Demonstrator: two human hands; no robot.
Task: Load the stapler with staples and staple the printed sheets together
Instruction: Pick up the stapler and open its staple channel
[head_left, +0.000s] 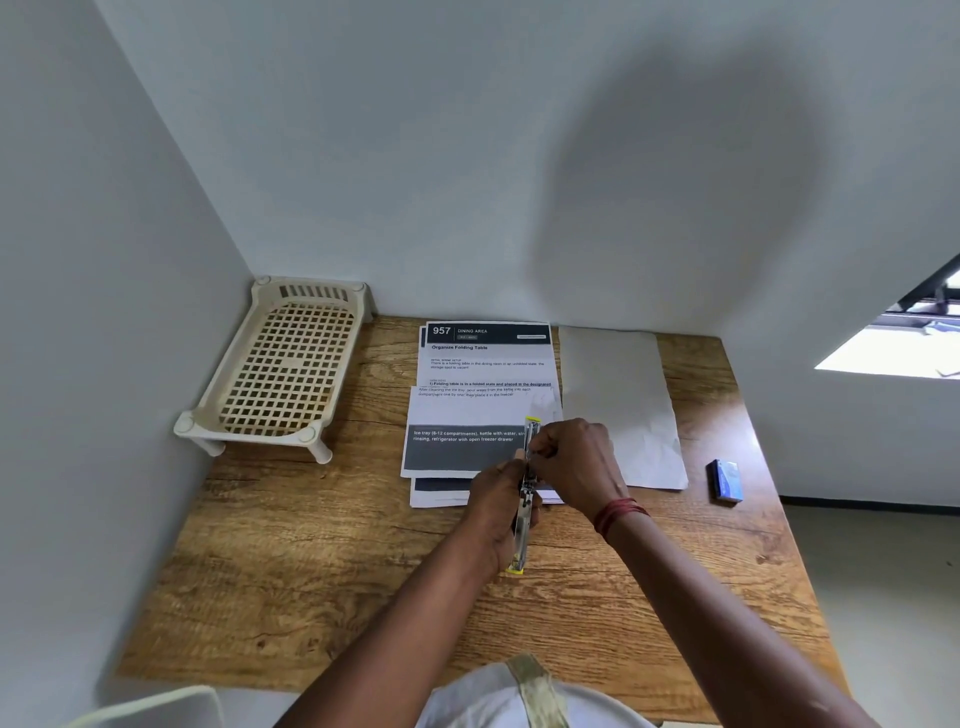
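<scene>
Metal stapler (525, 491), swung open, is gripped by the left hand (498, 517); right hand (576, 462) pinches its upper half, above printed sheets (467, 410).

Count, table as clock face:
- 1 stapler (525, 491), near centre.
- 2 hands, both holding it: 1 left hand (496, 512), 1 right hand (574, 462).
- Printed sheets (483, 364), 12 o'clock: at least 4 overlapping edges; exact total cannot be told.
- 1 blank sheet (621, 405), 1 o'clock.
- 1 small blue box (725, 480), 3 o'clock.
- 1 cream lattice rack (283, 366), 10 o'clock.
- 1 wooden table (311, 561).
</scene>
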